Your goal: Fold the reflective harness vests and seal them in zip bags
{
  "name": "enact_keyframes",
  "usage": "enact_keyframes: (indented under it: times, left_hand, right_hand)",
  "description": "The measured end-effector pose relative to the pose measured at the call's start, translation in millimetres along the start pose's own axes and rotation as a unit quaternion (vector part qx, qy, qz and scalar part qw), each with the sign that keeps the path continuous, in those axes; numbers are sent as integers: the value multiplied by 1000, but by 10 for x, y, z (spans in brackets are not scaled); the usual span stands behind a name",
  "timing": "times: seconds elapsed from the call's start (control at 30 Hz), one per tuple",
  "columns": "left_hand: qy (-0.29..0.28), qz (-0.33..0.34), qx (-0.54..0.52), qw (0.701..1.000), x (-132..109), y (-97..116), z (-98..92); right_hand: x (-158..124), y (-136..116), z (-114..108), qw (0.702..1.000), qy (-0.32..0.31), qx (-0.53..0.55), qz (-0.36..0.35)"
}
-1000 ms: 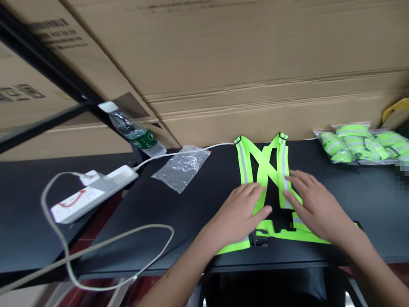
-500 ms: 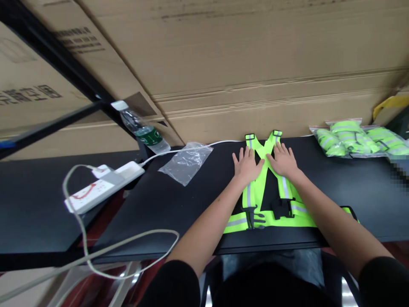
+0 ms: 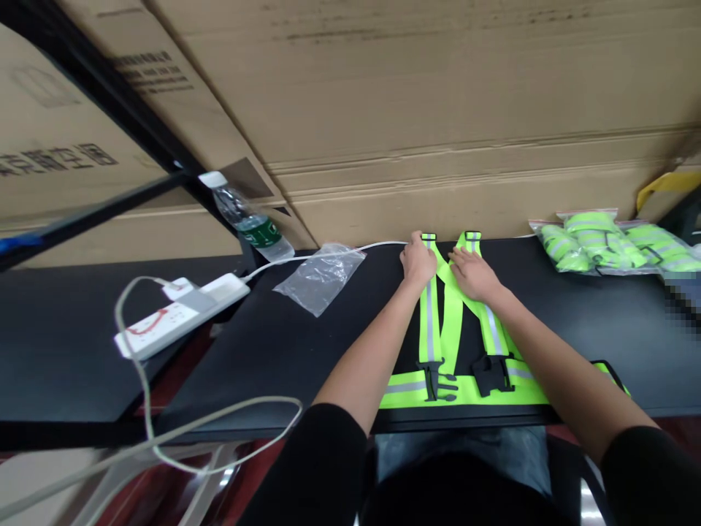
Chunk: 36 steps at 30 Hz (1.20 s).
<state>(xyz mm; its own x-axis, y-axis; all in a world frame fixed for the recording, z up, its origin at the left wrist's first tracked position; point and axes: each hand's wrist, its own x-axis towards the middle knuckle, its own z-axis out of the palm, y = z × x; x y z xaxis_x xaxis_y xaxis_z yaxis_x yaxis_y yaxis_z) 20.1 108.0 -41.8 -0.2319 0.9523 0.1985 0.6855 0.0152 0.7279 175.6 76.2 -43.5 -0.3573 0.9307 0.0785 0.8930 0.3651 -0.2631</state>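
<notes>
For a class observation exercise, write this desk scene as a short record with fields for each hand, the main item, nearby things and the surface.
Left hand: on the upper strap of the reflective vest
Right hand: resting on the other strap
Main item: reflective vest, lying flat
Nearby: bagged green bands; plastic bag; water bottle; power strip
Surface: black table

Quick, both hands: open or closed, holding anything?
Left hand: fingers curled over the upper strap of the reflective vest; cannot tell if gripping.
Right hand: open, resting on the other strap.
</notes>
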Motion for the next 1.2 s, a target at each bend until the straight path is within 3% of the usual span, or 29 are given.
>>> enact_keyframes:
  times: [0.13, 0.3, 0.47, 0.6, 0.87, 1.07, 1.2]
  left_hand:
    - [38, -18, -123, 992, 192, -101, 92]
    - [90, -78, -260, 958, 371, -129, 195]
    - [112, -147, -344, 921, 451, -97, 348]
    - [114, -163, -364, 910, 485, -83, 447]
    - [111, -108, -280, 947, 510, -37, 466]
    - [89, -25, -125, 988, 362, 30, 402]
    - [43, 24, -9, 999, 252, 88, 355]
  right_hand:
    - [6, 44, 55, 999, -43, 1, -30]
    - [16, 60, 104, 997, -63, 0, -33]
    - [-16, -3, 76, 999, -14, 15, -47]
    - [-61, -82, 7, 995, 31, 41, -86]
    - [-65, 47, -6, 983, 45, 137, -116]
    - [-55, 89, 0, 974, 69, 200, -75]
    - [-63, 79, 24, 965, 137, 224, -19]
